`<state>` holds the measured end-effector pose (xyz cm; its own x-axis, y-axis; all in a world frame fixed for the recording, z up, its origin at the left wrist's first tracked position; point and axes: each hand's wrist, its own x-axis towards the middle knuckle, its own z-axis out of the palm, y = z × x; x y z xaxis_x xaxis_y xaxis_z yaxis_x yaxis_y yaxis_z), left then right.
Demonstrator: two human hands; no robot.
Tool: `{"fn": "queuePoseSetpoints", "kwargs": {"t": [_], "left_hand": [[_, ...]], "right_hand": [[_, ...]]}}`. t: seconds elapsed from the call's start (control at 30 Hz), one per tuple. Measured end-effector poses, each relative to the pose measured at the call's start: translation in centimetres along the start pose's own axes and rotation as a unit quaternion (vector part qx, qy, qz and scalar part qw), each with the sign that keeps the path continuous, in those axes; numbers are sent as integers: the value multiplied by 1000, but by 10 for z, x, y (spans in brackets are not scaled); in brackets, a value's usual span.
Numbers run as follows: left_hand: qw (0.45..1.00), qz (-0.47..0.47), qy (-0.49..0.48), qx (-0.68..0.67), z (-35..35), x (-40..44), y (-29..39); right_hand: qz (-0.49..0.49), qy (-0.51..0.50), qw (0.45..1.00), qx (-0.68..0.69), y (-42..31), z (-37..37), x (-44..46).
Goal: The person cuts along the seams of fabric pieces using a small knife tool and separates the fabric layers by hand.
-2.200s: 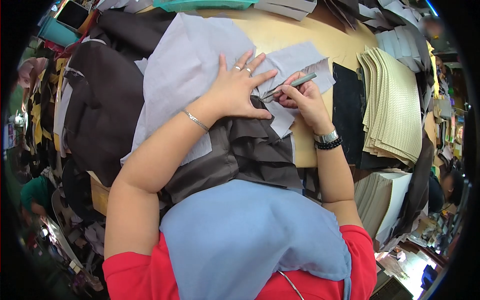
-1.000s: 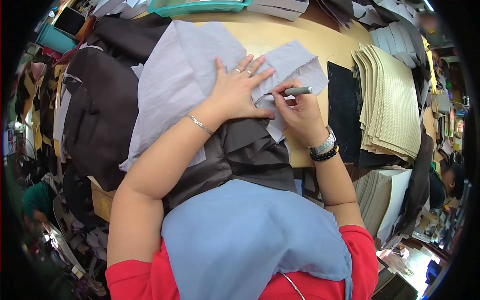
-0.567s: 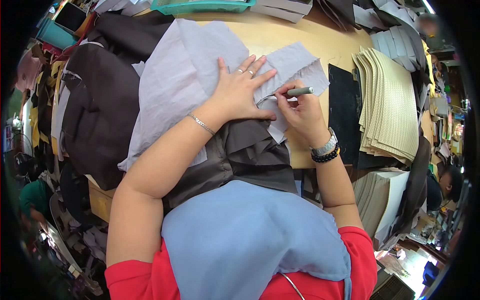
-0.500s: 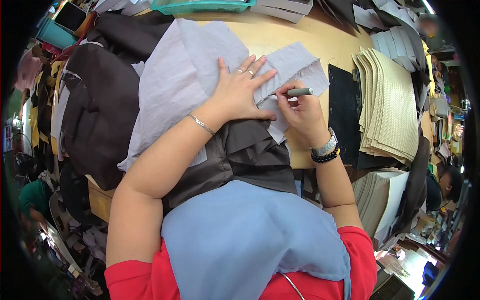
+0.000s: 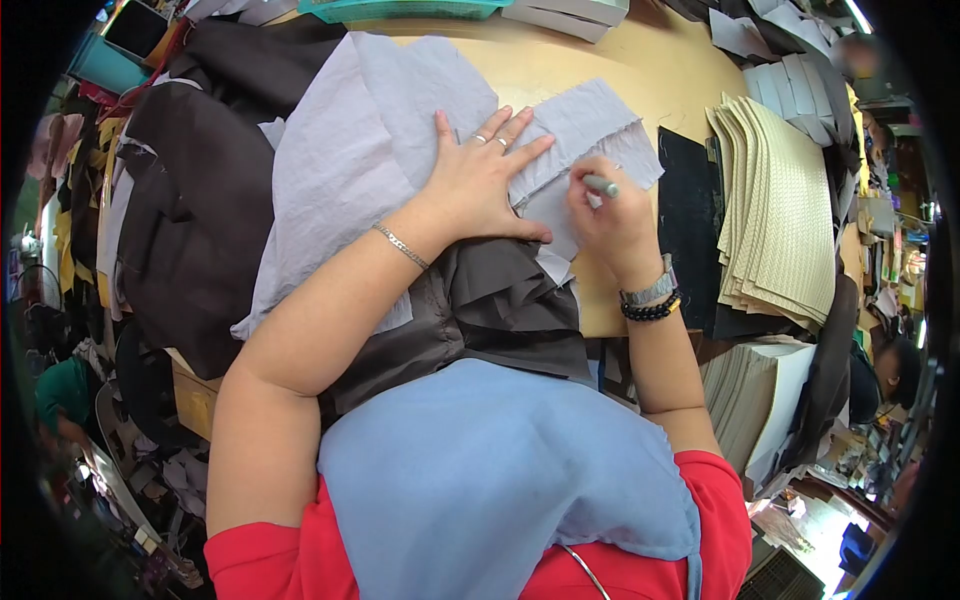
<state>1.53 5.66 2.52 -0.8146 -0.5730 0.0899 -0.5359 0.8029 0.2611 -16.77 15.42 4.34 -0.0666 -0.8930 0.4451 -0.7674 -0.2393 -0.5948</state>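
Light grey-lilac fabric (image 5: 340, 150) lies over dark brown cloth (image 5: 500, 285) on the table in front of me. My left hand (image 5: 480, 185) presses flat on the pale fabric with its fingers spread. Just to its right, my right hand (image 5: 612, 215) is closed around a grey-green pen (image 5: 600, 185), whose blunt end points up toward me. The pen's tip is hidden by the fingers. Beneath and beside that hand, a torn-edged strip of the pale fabric (image 5: 590, 115) reaches to the right.
On the right stand a stack of cream textured sheets (image 5: 780, 210) and a black board (image 5: 688, 220). Dark cloth (image 5: 190, 220) is heaped on the left. A teal basket (image 5: 410, 10) and a white box (image 5: 570, 18) sit at the far edge of the yellowish table (image 5: 660, 75).
My right hand has shifted slightly right, and the pen has tipped from nearly level to pointing more toward me. My left hand stays in place on the fabric.
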Motion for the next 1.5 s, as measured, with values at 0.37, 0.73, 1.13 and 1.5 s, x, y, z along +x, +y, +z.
{"fn": "queuePoseSetpoints", "kwargs": {"t": [0.37, 0.73, 1.13, 1.5], "left_hand": [[1000, 5, -3, 1, 3, 0, -1], [1000, 7, 16, -23, 4, -1, -2], [999, 13, 23, -21, 5, -1, -3], [1000, 4, -10, -14, -1, -1, -1]], "right_hand": [[55, 87, 991, -83, 35, -30, 16], [115, 21, 981, 156, -1, -14, -1], [98, 22, 991, 84, 14, -15, 2], [93, 35, 994, 45, 21, -17, 8]]}}
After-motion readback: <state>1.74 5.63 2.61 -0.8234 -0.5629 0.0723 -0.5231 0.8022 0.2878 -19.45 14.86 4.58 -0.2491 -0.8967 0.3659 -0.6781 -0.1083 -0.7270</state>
